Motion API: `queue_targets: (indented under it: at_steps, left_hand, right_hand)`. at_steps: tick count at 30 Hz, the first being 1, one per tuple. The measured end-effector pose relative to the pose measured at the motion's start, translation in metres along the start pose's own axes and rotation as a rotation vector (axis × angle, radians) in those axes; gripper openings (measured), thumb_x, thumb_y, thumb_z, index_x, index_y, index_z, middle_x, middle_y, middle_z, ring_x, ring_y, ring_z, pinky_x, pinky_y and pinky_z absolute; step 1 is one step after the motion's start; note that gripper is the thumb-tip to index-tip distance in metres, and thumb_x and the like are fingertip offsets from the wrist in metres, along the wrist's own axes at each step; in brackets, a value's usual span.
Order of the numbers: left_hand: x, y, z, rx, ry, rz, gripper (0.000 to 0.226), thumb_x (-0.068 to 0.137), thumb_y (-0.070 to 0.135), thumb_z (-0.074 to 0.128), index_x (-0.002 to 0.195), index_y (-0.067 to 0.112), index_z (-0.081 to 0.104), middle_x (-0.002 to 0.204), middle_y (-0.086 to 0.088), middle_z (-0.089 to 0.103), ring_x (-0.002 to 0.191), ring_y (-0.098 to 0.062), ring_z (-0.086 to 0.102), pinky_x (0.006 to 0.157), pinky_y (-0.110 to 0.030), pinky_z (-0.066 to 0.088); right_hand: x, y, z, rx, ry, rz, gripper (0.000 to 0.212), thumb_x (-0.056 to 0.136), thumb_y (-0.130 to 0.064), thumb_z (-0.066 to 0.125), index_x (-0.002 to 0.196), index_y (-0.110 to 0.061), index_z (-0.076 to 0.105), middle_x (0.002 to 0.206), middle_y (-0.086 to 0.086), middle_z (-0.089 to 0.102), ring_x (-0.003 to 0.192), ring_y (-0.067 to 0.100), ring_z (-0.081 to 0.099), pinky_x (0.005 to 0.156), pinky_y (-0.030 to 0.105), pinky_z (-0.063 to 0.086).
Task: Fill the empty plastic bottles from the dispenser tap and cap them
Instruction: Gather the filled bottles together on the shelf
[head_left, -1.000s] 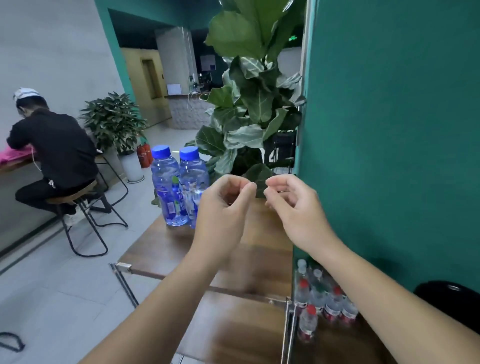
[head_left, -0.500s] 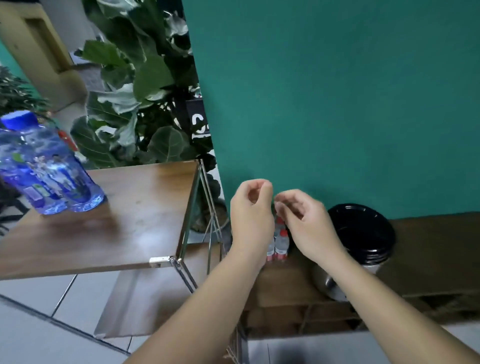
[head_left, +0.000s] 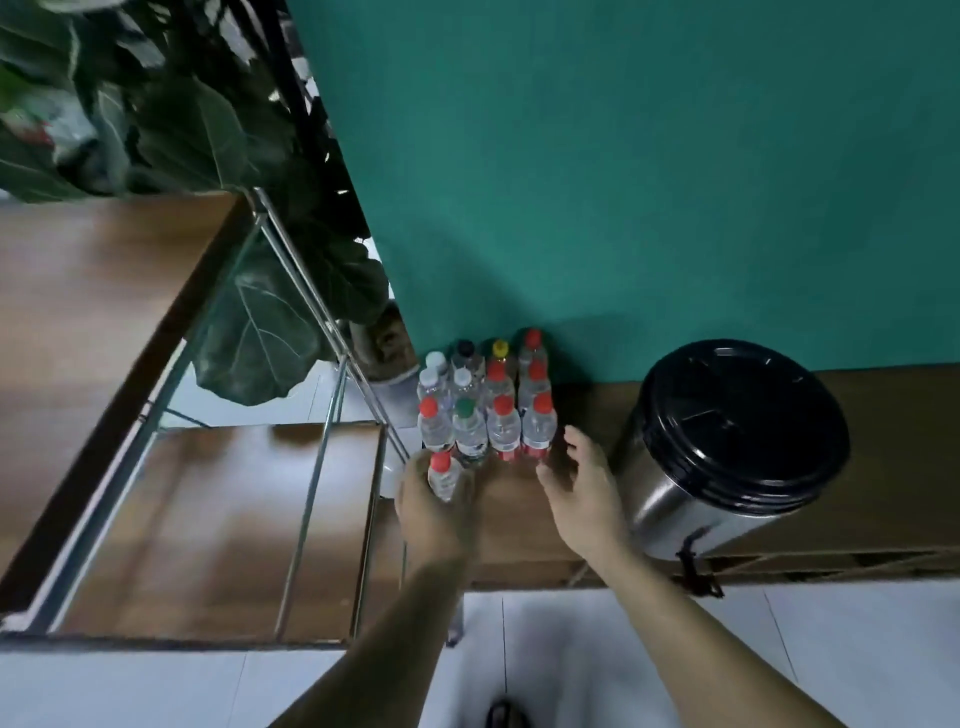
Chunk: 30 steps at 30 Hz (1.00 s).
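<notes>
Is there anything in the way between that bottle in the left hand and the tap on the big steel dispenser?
Only the right hand, which hovers open between the red-capped bottle that the left hand grips and the dispenser. Its tap hangs over the shelf's front edge; nothing else blocks it.

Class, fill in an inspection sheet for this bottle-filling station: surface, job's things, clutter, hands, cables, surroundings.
Surface: wooden counter against a green wall.
Job's things: capped small bottles in rows; steel dispenser with black lid, tap at the front.
Clutter: nothing seen.
Hands: left hand grips a red-capped bottle; right hand open, empty, beside the rows.
Cables: nothing seen.
Surroundings: metal-framed wooden shelf, leafy plant, tiled floor.
</notes>
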<state>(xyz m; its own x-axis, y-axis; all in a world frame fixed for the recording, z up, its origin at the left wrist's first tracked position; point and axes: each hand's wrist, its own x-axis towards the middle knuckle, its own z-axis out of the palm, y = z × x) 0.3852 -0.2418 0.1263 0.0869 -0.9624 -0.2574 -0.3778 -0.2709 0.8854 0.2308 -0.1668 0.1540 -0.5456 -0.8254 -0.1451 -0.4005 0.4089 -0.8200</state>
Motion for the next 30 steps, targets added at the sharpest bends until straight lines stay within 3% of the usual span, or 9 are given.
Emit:
queue_targets:
  at_steps: [2,4,6,9,13,18,23,26,30]
  left_hand:
    - [0.016,-0.024,0.009,0.043,-0.011,-0.056,0.051,0.104,0.015,0.079,0.147,0.027,0.055,0.121,0.017,0.057,0.123,-0.009,0.056,0.096,-0.015,0.039]
    - [0.03,-0.039,0.015,0.063,-0.023,-0.092,0.065,0.104,0.018,0.08,0.161,0.02,0.048,0.139,0.012,0.057,0.126,-0.005,0.052,0.095,-0.008,0.037]
    - [0.045,-0.053,0.021,0.056,-0.012,-0.098,0.071,0.103,0.024,0.082,0.164,0.025,0.046,0.152,0.011,0.06,0.138,-0.009,0.055,0.109,-0.021,0.038]
    - [0.062,-0.06,0.03,-0.007,-0.02,-0.159,0.052,0.104,0.022,0.082,0.147,0.037,0.057,0.115,0.034,0.059,0.115,-0.001,0.061,0.105,-0.031,0.04]
    - [0.082,-0.074,0.043,-0.019,-0.029,-0.157,0.019,0.104,0.023,0.08,0.105,0.04,0.072,0.101,0.023,0.076,0.099,-0.001,0.07,0.081,-0.028,0.049]
    - [0.091,-0.078,0.049,0.005,-0.037,-0.142,0.012,0.108,0.027,0.074,0.113,0.037,0.071,0.106,0.013,0.078,0.101,-0.008,0.072,0.077,-0.025,0.049]
    - [0.088,-0.079,0.046,0.019,-0.079,-0.074,0.024,0.109,0.029,0.074,0.131,0.036,0.071,0.113,0.018,0.078,0.106,0.004,0.069,0.084,-0.017,0.047]
    - [0.083,-0.076,0.044,0.032,-0.087,-0.091,0.008,0.11,0.034,0.071,0.117,0.034,0.073,0.107,0.012,0.078,0.102,-0.007,0.07,0.079,-0.025,0.048]
    - [0.071,-0.056,0.041,0.046,-0.104,-0.037,0.006,0.111,0.035,0.069,0.11,0.03,0.07,0.102,0.008,0.074,0.098,-0.012,0.068,0.07,-0.024,0.044]
  right_hand:
    - [0.022,0.018,0.011,-0.014,0.031,0.007,0.075,0.106,-0.044,0.07,0.169,-0.024,0.034,0.171,-0.003,0.044,0.154,0.02,0.047,0.124,0.041,0.043]
    - [0.046,0.03,0.021,0.0,0.02,0.013,0.08,0.106,-0.045,0.07,0.172,-0.023,0.029,0.174,-0.001,0.04,0.158,0.021,0.042,0.126,0.038,0.036]
    - [0.07,0.045,0.035,-0.002,0.029,0.008,0.08,0.107,-0.043,0.069,0.173,-0.019,0.03,0.175,0.003,0.039,0.159,0.023,0.039,0.123,0.03,0.03]
    - [0.102,0.043,0.055,0.011,0.07,-0.003,0.076,0.108,-0.046,0.068,0.169,-0.013,0.038,0.166,0.012,0.047,0.153,0.027,0.044,0.119,0.03,0.032]
    - [0.127,0.056,0.079,0.037,0.145,-0.076,0.034,0.106,-0.037,0.071,0.131,-0.015,0.067,0.123,0.007,0.065,0.117,0.025,0.063,0.099,0.037,0.052]
    - [0.145,0.069,0.09,0.055,0.22,-0.122,0.032,0.106,-0.055,0.06,0.101,-0.024,0.071,0.104,0.002,0.067,0.102,0.024,0.065,0.088,0.046,0.057]
    - [0.132,0.066,0.082,0.113,0.214,-0.132,0.018,0.109,-0.037,0.067,0.114,-0.021,0.073,0.116,0.0,0.062,0.1,0.012,0.062,0.089,0.037,0.051]
    - [0.109,0.08,0.074,0.117,0.223,-0.174,0.017,0.109,-0.029,0.068,0.121,-0.018,0.073,0.119,-0.003,0.065,0.101,-0.003,0.061,0.088,0.031,0.049]
    - [0.098,0.094,0.079,0.124,0.162,-0.124,0.015,0.111,-0.026,0.067,0.124,-0.019,0.07,0.12,-0.004,0.067,0.108,0.003,0.065,0.09,0.027,0.053]
